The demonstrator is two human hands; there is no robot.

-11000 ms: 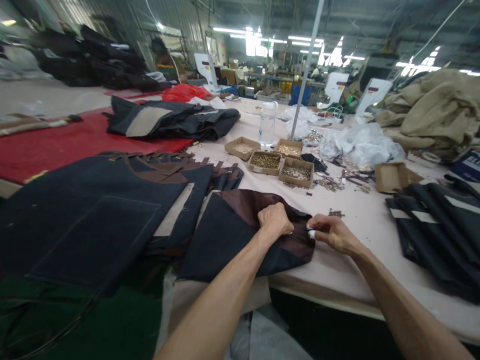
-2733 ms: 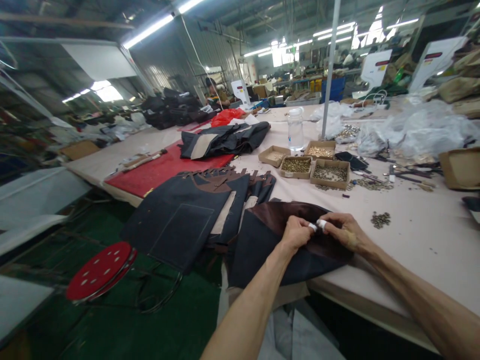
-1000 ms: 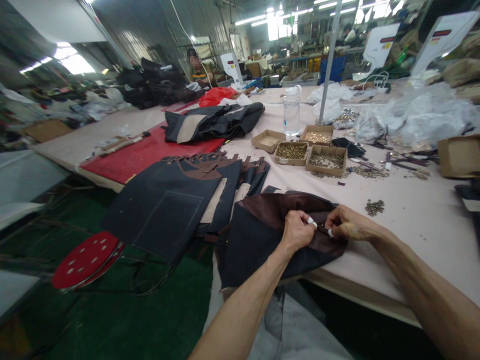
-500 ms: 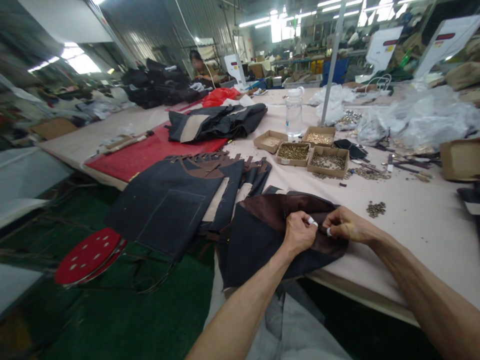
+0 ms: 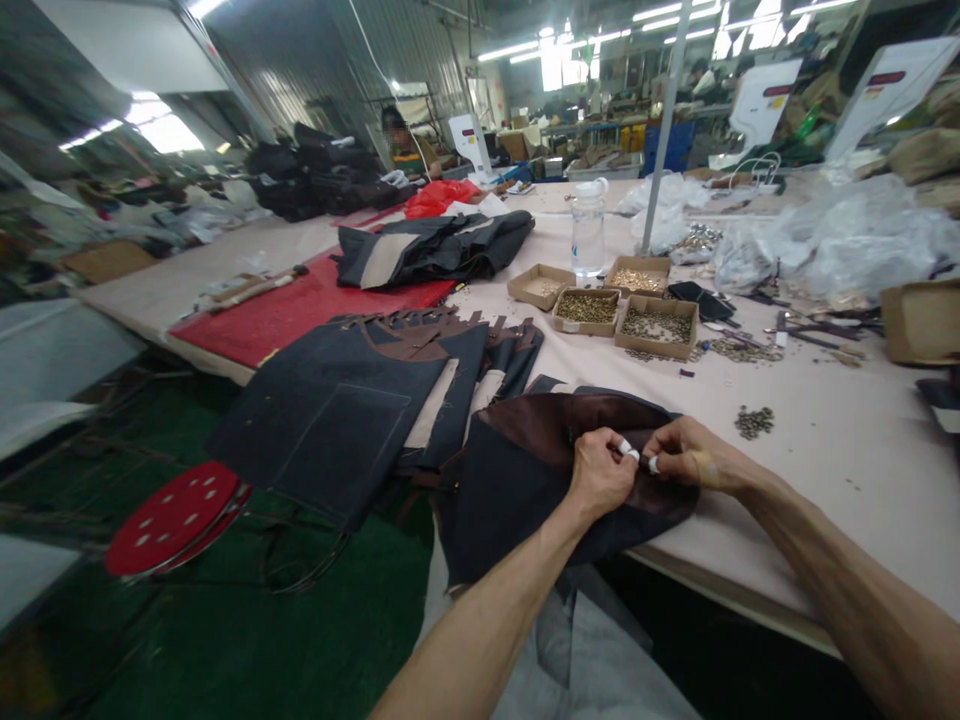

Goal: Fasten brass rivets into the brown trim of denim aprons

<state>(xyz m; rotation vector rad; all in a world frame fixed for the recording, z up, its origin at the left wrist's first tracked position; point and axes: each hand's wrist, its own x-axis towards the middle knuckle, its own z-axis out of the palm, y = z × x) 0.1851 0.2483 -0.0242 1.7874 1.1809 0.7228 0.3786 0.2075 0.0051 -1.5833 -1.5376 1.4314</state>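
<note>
A dark navy cloth piece [image 5: 517,500] with a shiny brown lining [image 5: 529,425] lies bunched at the table's front edge. Over the lining, my left hand [image 5: 602,470] is closed in a pinch, with white tape around a fingertip. My right hand [image 5: 694,455] pinches close beside it from the right, also with white wrapping on a finger. The fingertips of both hands almost meet over a small dark bit, too small to name. Left of them, a stack of navy cloth pieces [image 5: 330,400] with brown trim hangs partly over the edge.
Cardboard boxes of small metal fittings [image 5: 587,310] stand behind the cloth, near a clear water jug [image 5: 589,230]. A small heap of fittings [image 5: 754,422] lies to the right. Tools [image 5: 817,325] and plastic bags [image 5: 855,240] are farther back. A red stool [image 5: 169,515] stands at left; a person [image 5: 409,145] is behind.
My hands have drawn slightly closer together over the brown lining, the left shifting a little right. The cloth piece stays in about the same spot.
</note>
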